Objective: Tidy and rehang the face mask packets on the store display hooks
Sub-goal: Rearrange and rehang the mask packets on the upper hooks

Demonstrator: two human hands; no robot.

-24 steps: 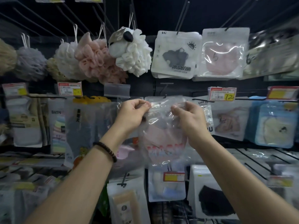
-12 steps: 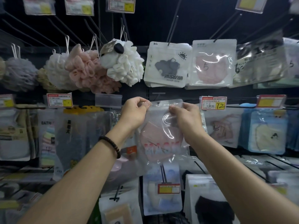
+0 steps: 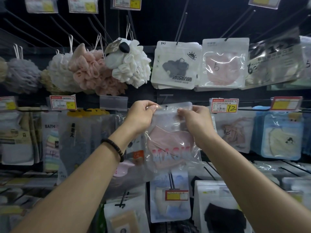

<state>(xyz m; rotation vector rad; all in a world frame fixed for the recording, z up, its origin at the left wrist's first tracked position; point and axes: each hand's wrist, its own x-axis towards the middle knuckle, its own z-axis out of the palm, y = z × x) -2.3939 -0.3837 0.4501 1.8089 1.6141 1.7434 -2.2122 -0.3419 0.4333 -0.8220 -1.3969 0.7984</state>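
At the middle of the dark display rack, both forearms reach up and forward, the left rising from 7 o'clock with a black beaded bracelet (image 3: 114,147) at the wrist, the right from 5 o'clock. The left hand (image 3: 140,115) has thumb and curled fingers pinching the top left corner of a clear plastic packet holding a pink face mask (image 3: 170,148). The right hand (image 3: 193,121) pinches the top right edge the same way, knuckles towards the camera. The packet hangs upright between them, its long axis running 12 to 6 o'clock. Its header strip and small round hang hole (image 3: 166,106) are at 12, and its printed "MASK" face is towards the camera. Whether the hole sits on a hook cannot be told. At 3 o'clock from the packet is a red price tag marked 12 (image 3: 223,105). At 11 o'clock hangs a white sheep-shaped bath pouf (image 3: 129,63).
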